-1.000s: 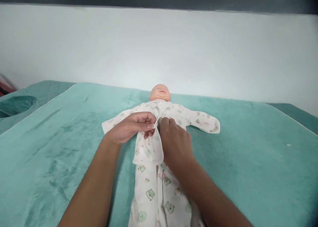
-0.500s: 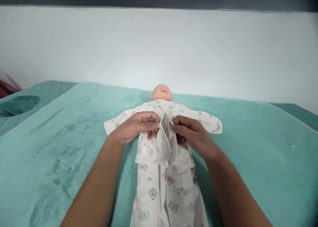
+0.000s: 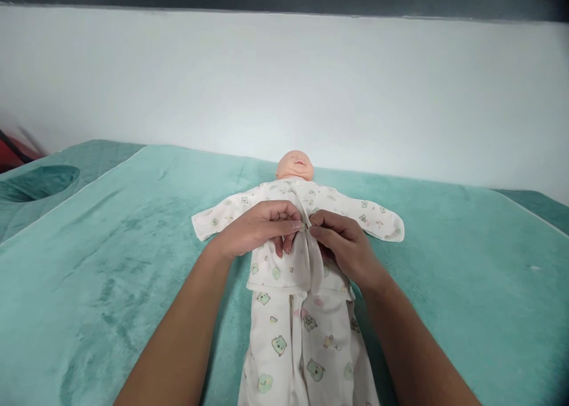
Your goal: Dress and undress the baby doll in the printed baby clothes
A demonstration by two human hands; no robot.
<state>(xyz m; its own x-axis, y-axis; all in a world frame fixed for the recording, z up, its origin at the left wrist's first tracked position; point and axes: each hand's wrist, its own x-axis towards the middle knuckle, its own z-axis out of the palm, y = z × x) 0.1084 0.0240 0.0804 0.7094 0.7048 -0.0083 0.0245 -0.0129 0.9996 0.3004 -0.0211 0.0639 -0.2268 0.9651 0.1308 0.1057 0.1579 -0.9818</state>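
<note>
A baby doll (image 3: 295, 165) lies on its back, dressed in a white printed baby shirt (image 3: 278, 269) and matching printed trousers (image 3: 279, 347). My left hand (image 3: 271, 225) pinches the shirt's left front edge between thumb and forefinger at mid-chest. Opposite it, my right hand (image 3: 342, 240) pinches the right front edge. The two edges meet, or nearly meet, between my fingertips; whether they touch cannot be made out. Below my hands the front panels hang loosely side by side. Any fastener at my fingertips is too small to tell.
The doll lies on a teal padded cover (image 3: 466, 287) with a round hole (image 3: 38, 182) at the far left. Behind it rises a white wall (image 3: 284, 86). A red item (image 3: 15, 151) shows at the left edge.
My left hand has moved right, bringing its shirt edge up to the one in my right hand. The gap between the two edges has narrowed. The view has shifted slightly.
</note>
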